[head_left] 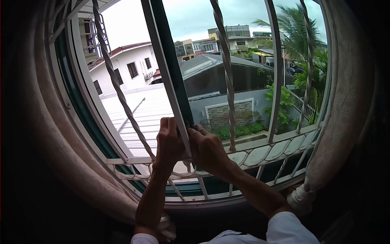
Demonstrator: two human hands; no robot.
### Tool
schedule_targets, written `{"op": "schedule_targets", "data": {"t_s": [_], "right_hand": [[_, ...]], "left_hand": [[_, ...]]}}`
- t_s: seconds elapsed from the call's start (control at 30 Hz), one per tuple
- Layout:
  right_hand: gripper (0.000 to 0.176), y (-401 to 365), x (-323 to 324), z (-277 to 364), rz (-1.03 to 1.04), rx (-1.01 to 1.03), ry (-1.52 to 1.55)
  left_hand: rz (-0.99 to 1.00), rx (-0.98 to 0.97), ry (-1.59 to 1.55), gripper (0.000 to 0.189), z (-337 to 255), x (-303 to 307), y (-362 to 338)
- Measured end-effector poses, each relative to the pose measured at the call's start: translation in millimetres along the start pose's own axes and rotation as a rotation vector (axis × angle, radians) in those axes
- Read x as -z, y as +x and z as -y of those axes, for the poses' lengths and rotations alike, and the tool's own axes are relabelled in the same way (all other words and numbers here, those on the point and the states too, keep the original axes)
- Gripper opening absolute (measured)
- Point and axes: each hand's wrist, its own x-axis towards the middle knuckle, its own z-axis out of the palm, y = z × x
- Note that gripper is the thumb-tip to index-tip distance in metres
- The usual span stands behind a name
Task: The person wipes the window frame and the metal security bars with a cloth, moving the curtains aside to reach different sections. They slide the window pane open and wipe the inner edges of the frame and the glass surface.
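My left hand (168, 140) and my right hand (206, 147) reach through a white window grille, one on each side of a flat upright bar (168, 77). Behind that bar runs the dark green stile (175, 61) of a sliding window sash, and the fingers of both hands meet at its lower part. My left fingers are curled, their tips hidden behind the bar. The right fingers are bent and pinched against the stile's edge. Whatever small part lies between the fingertips is hidden.
Twisted bars (227, 73) and a scrolled lower rail (260, 153) of the grille surround my arms. Pale curtains hang at the left (53, 134) and right (339, 114). Outside are a white metal roof (142, 110), a grey wall (199, 112), houses and palms.
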Motion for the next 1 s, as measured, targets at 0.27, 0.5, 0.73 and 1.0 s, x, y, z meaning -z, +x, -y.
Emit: {"op": "schedule_targets", "data": {"t_s": [0.27,0.5,0.73,1.0], "right_hand": [[0.022,-37.8,52.5,-4.7,-0.348,0.355,-0.076],[0.011,-44.4,103.3,-38.6,-0.563,0.321,-0.119],[0.012,-17.6,97.5,-49.1,-0.556,0.404,-0.207],[0.011,-6.8,98.6,-56.0,-0.47,0.393,-0.257]], "left_hand": [[-0.445,0.126,-0.003,0.02,5.2,4.4,71.9],[-0.055,-0.074,0.344,0.068,-3.9,-0.9,17.2],[-0.264,-0.137,0.303,0.069,19.3,-7.0,43.2],[-0.339,0.197,-0.171,0.035,32.5,29.3,91.3]]}}
